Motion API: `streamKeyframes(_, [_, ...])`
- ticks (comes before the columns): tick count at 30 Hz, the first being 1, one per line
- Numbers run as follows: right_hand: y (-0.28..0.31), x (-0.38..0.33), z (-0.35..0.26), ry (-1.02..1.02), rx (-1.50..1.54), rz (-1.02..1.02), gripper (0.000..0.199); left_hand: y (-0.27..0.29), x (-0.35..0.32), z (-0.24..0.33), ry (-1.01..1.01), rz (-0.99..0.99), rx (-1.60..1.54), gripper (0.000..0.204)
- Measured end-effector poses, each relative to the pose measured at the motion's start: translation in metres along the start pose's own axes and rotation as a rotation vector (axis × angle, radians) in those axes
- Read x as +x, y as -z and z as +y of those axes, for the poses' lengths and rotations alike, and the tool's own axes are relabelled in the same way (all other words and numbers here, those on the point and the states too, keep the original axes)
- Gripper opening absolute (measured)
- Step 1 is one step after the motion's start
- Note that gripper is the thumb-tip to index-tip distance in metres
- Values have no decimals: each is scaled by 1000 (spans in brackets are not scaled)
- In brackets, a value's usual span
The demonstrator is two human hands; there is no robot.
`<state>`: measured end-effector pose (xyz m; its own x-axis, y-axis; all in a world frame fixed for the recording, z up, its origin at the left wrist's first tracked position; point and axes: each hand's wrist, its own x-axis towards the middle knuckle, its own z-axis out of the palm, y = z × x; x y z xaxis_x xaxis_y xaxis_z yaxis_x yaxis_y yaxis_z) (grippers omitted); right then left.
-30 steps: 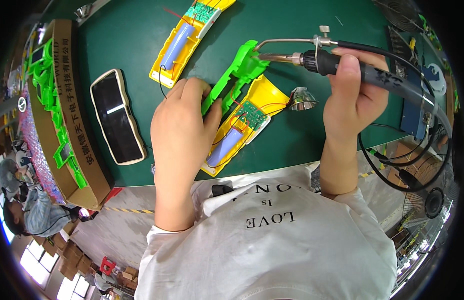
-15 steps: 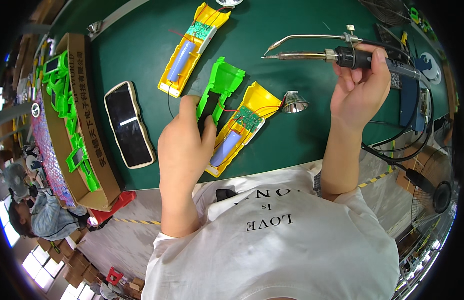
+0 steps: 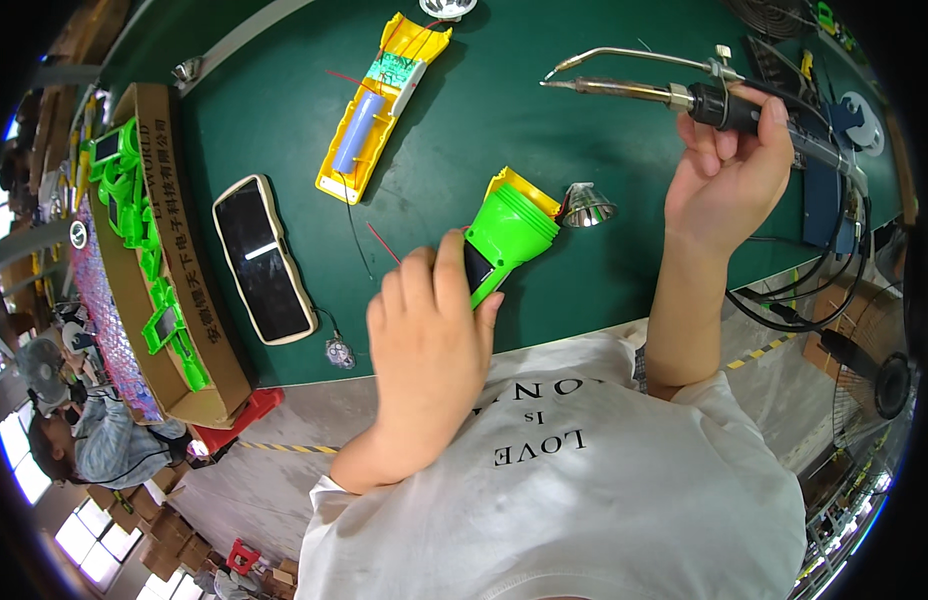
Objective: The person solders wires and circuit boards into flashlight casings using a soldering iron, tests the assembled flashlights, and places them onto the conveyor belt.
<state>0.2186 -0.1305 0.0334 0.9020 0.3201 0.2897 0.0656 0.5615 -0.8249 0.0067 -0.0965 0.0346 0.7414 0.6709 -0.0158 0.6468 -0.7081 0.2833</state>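
In my left hand (image 3: 424,330) is a green flashlight half-shell (image 3: 514,228), its fingers closed round the handle end. The shell lies over a yellow flashlight half-shell (image 3: 534,190), most of which is hidden beneath it and the hand. A silver reflector cup (image 3: 588,205) sits against the yellow shell's wide end. My right hand (image 3: 729,180) grips a soldering iron (image 3: 624,90) with a thin metal tube clamped along it; its tip points left, above the table. Farther off, another yellow half-shell (image 3: 339,187) holds a blue-violet cylindrical battery (image 3: 359,132) and a green circuit board (image 3: 392,68).
A phone in a beige case (image 3: 264,262) lies at the left, with a small round wired part (image 3: 339,352) near it. Beyond stands a cardboard box (image 3: 184,270) of green shells. A blue unit (image 3: 822,205) with cables is at the right. A person (image 3: 119,440) sits far left.
My left hand has moved right and toward me, turning the green shell over onto the near yellow one. The small round wired part now shows by the phone. The soldering iron has shifted slightly right.
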Motion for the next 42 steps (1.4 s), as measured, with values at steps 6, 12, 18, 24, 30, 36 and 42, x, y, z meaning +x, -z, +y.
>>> streamKeyframes(6, [18,-8,-11,-3,43,100,25,-16,-5,10,79,21,52,71])
streamKeyframes(12, [64,-13,-19,169,-137,166,31,43,25,-5,-85,-504,-235,61])
streamKeyframes(18, [92,-12,-8,273,-328,236,32,115,150,-35,-16,-562,-498,61])
streamKeyframes(24, [91,-14,1,344,-455,-72,29,112,321,-91,141,-77,-305,66])
streamKeyframes(30, [84,-15,-2,238,-484,-88,30,41,382,-175,146,77,173,61])
streamKeyframes(36, [83,-14,-2,255,-463,-110,29,33,352,-169,197,140,328,68])
streamKeyframes(42, [83,-13,-4,383,-509,50,36,65,232,-84,-63,350,-46,36])
